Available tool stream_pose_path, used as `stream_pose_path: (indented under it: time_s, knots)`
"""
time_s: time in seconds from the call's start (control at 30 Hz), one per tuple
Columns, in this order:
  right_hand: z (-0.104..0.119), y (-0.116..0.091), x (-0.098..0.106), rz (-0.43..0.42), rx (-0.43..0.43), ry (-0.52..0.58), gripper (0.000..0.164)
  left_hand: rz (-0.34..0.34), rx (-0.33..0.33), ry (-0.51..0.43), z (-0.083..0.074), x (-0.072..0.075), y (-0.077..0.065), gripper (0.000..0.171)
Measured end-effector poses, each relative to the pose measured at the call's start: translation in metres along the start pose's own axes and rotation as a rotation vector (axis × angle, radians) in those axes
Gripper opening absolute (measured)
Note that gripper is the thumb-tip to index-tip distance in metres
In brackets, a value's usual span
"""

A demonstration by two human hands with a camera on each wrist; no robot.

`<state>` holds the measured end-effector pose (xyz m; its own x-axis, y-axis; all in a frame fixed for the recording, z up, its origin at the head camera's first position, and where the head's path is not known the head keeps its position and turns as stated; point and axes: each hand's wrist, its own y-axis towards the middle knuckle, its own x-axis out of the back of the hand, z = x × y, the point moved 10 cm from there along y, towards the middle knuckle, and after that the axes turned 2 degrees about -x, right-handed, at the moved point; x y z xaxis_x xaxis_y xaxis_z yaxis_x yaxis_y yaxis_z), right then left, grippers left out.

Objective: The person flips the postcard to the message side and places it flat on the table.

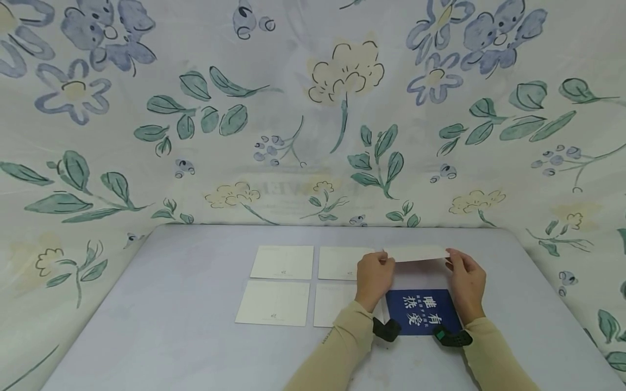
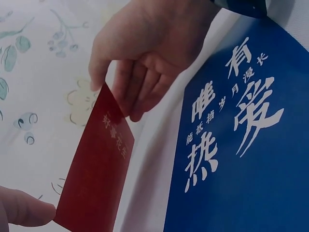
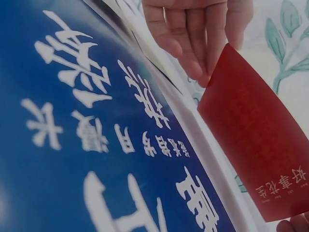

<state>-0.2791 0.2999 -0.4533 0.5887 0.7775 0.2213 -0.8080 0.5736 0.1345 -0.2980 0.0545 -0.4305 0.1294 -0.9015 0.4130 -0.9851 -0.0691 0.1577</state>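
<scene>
Both hands pinch the opposite ends of a postcard, held tilted above the far right part of the table. In the head view its cream side (image 1: 415,254) faces me; in the wrist views its red side (image 2: 99,164) shows small printed characters. My left hand (image 1: 375,277) grips the left end, with only fingertips in the left wrist view. At the right end is my right hand (image 1: 468,282), its thumb on one face and fingers near the other. Below and nearer to me lies a blue postcard (image 1: 415,309) with large white characters, partly covered by the wristbands.
Left of the hands, several cream cards lie face down in two rows, among them a far-left card (image 1: 282,263) and a near-left card (image 1: 273,304). My left forearm overlaps the near card beside the blue one. Floral cloth (image 1: 293,108) hangs behind the white table (image 1: 146,326).
</scene>
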Motion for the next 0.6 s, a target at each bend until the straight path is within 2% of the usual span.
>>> stream_pose_path:
  time_s: [0.6]
  knots:
    - [-0.014,0.0,-0.002,0.045,-0.119,-0.089,0.049,0.038,0.026,0.063,0.0,0.0,-0.002,0.026]
